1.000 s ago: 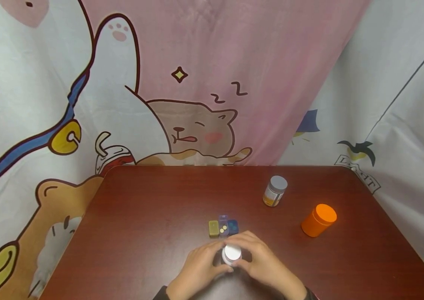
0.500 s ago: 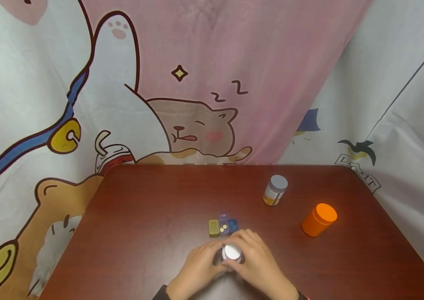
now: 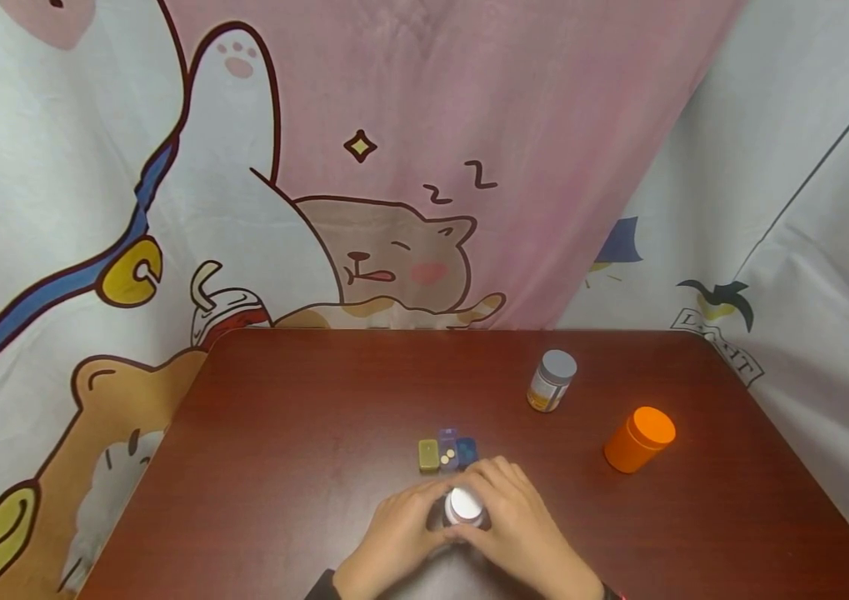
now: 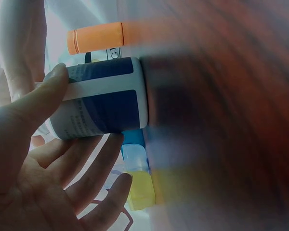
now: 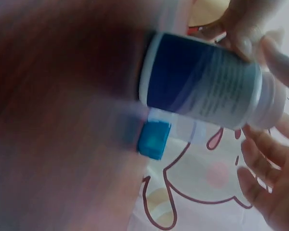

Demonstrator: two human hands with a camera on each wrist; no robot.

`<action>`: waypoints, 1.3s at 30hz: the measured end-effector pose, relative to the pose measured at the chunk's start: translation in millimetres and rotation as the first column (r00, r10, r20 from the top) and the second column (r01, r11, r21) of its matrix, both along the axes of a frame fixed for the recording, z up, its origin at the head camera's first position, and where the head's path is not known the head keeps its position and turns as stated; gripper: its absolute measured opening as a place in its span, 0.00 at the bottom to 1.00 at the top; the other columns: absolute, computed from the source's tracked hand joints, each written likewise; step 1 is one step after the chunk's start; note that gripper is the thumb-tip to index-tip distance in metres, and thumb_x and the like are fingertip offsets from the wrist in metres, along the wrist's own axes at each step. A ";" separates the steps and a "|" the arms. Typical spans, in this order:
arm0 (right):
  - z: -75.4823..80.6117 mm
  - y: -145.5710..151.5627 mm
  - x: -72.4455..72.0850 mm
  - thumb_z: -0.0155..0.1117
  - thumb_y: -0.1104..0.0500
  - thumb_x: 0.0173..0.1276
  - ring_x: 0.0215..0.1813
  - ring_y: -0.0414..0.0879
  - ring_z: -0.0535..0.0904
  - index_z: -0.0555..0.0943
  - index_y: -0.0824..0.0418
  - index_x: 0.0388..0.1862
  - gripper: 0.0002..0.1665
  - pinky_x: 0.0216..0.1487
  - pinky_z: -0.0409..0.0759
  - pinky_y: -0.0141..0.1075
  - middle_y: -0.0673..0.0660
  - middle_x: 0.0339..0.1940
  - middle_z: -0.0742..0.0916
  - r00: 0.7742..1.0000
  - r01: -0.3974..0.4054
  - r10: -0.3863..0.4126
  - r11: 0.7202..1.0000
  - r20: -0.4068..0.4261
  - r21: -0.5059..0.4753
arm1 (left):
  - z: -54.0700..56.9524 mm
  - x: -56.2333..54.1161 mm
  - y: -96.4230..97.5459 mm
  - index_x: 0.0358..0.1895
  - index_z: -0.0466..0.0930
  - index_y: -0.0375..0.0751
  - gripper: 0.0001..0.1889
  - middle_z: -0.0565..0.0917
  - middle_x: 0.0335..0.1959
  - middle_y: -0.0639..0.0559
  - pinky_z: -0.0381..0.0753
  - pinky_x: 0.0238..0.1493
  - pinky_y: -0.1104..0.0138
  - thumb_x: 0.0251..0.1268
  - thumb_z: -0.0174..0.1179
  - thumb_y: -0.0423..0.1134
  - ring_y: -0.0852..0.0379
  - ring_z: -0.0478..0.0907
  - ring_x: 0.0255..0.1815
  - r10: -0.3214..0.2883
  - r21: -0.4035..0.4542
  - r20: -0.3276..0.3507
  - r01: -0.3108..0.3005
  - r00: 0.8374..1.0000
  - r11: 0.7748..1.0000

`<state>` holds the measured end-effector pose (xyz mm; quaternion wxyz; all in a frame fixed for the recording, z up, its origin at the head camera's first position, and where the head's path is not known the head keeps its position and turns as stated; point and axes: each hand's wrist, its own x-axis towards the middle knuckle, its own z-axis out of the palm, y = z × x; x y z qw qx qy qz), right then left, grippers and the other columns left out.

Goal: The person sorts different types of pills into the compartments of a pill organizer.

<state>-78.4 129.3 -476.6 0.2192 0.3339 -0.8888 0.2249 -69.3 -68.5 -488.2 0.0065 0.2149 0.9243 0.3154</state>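
Observation:
A white-capped pill bottle with a blue and white label stands upright on the table between both hands. My left hand grips its body, thumb on one side and fingers on the other. The thumb and fingers of my right hand are around the white cap. Just beyond the bottle lies a small pill box with a yellow compartment, a clear purple one and a blue one. Pale round tablets lie in the purple compartment, whose lid is raised.
A grey-lidded jar stands at the back right of the brown table. Nearer the right side is an orange bottle. A printed curtain hangs behind the table's far edge.
My right hand has turned around the cap, its thumb swinging left toward the left thumb. The left hand and the bottle have stayed in place.

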 end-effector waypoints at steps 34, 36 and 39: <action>5.2 16.5 -5.5 0.86 0.52 0.51 0.51 0.36 0.79 0.87 0.48 0.50 0.27 0.54 0.85 0.39 0.39 0.47 0.86 0.962 -0.041 0.067 0.994 0.266 -0.103 | 0.5 -0.2 0.5 0.68 0.81 0.56 0.34 0.86 0.64 0.57 0.86 0.57 0.49 0.55 0.77 0.53 0.51 0.85 0.62 -0.002 0.046 0.028 0.001 1.000 0.999; 4.1 13.8 -4.5 0.88 0.49 0.48 0.49 0.35 0.78 0.85 0.48 0.46 0.27 0.51 0.84 0.37 0.38 0.44 0.85 0.972 -0.008 0.028 0.996 0.232 -0.089 | 0.3 -0.3 0.4 0.67 0.81 0.58 0.33 0.86 0.63 0.58 0.86 0.56 0.50 0.56 0.76 0.54 0.52 0.85 0.62 -0.005 0.054 0.017 0.004 1.000 0.999; 2.2 8.5 -2.6 0.89 0.43 0.44 0.44 0.33 0.74 0.80 0.48 0.40 0.29 0.45 0.80 0.33 0.37 0.38 0.81 0.985 0.049 -0.038 0.997 0.170 -0.066 | 0.0 -0.4 0.3 0.66 0.81 0.61 0.31 0.86 0.63 0.60 0.87 0.56 0.53 0.57 0.76 0.56 0.54 0.85 0.62 -0.006 0.067 -0.009 0.007 1.000 0.998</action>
